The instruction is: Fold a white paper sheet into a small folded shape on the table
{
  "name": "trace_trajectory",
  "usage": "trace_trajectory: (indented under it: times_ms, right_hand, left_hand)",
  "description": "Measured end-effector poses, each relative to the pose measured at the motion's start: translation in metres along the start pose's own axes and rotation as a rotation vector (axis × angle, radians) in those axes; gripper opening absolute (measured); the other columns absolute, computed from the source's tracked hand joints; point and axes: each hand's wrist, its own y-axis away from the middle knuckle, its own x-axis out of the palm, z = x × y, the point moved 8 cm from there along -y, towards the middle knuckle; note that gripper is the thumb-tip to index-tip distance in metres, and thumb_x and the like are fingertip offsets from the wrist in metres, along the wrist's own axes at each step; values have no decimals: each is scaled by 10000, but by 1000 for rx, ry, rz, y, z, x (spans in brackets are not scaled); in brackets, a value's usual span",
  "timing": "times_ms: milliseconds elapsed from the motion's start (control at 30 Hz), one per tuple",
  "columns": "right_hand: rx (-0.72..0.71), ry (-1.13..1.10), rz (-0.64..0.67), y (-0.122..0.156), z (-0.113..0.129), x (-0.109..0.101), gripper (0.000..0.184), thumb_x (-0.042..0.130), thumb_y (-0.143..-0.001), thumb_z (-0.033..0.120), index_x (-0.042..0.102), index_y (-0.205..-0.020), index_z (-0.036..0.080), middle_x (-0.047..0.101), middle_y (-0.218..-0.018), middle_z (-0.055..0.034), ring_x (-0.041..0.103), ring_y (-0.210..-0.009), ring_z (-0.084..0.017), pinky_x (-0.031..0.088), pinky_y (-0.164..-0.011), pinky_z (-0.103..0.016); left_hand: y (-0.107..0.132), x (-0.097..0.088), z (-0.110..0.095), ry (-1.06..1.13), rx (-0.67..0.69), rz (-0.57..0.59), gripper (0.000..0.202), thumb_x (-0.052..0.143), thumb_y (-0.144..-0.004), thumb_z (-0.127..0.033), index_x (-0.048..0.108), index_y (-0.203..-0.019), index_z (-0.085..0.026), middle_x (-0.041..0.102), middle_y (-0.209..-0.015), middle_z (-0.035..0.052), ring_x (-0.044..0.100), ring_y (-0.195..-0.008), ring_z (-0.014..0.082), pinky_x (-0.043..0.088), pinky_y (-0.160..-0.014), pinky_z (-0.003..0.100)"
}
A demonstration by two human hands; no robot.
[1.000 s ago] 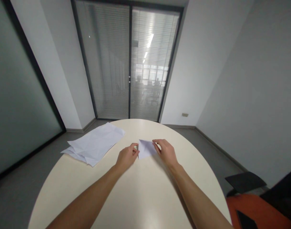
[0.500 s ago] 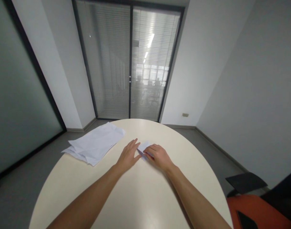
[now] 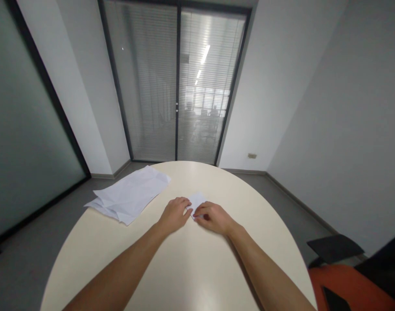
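A small folded piece of white paper (image 3: 197,200) lies flat on the round cream table (image 3: 184,268), a little past the middle. My left hand (image 3: 175,213) rests with its fingers curled on the paper's near left edge. Pressing down on the near right part of the same piece is my right hand (image 3: 213,217), fingertips pointing left. The two hands almost touch over the paper, which they partly hide. Only its far corner shows.
A loose stack of crumpled white sheets (image 3: 129,195) lies at the table's far left edge. An orange chair with black armrest (image 3: 342,268) stands at the lower right. Glass doors with blinds (image 3: 176,86) close off the room beyond the table.
The paper was held up between both hands a second ago. It now lies flat on the table, folded smaller, and both hands have come together pressing on it.
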Motion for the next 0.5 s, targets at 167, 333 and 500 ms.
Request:
trace_trajectory:
  times_ms: [167, 333, 500]
  right_hand:
    - [188, -33, -80, 2, -20, -2, 252, 561, -923, 246, 673, -1149, 229, 741, -942, -36, 674, -796, -168, 514, -755, -278]
    - [108, 5, -78, 4, -25, 4, 396, 537, -933, 274, 590, -1318, 193, 667, -1278, -111, 618, -1168, -238, 464, -1023, -391]
    - [172, 60, 50, 11, -38, 20, 550, 494, -954, 348, 452, -1475, 175, 435, -1524, -157, 377, -1428, -313, 287, -1158, -557]
  left_hand:
    - [3, 2, 0, 22, 14, 20, 296, 624, -882, -302, 659, -1157, -197, 649, -1217, 93, 564, -1161, 241, 444, -1042, 389]
    - [5, 8, 6, 93, 0, 34, 349, 627, -880, -316, 646, -1201, -181, 595, -1345, 113, 501, -1284, 239, 404, -1113, 384]
    - [5, 4, -2, 95, 57, 23, 327, 652, -870, -327, 659, -1172, -202, 636, -1272, 88, 519, -1228, 244, 417, -1094, 396]
